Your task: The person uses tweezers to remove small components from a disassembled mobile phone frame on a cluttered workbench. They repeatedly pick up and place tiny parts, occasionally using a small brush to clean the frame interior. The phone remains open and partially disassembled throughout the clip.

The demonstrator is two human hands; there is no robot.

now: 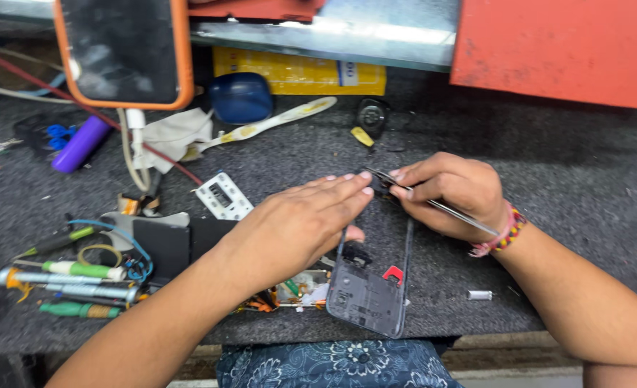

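Here, near the bench's front edge, the left hand (297, 226) lies flat, fingers straight and together, on a grey phone frame (370, 287) with its back off and a small red part showing. The right hand (451, 194) pinches thin metal tweezers (433, 203) at the frame's top. The dark mat (570, 172) looks dusty.

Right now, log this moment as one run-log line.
left hand: pressing on phone frame | right hand: holding tweezers at frame's top edge | surface: grey mat | screwdrivers lying left
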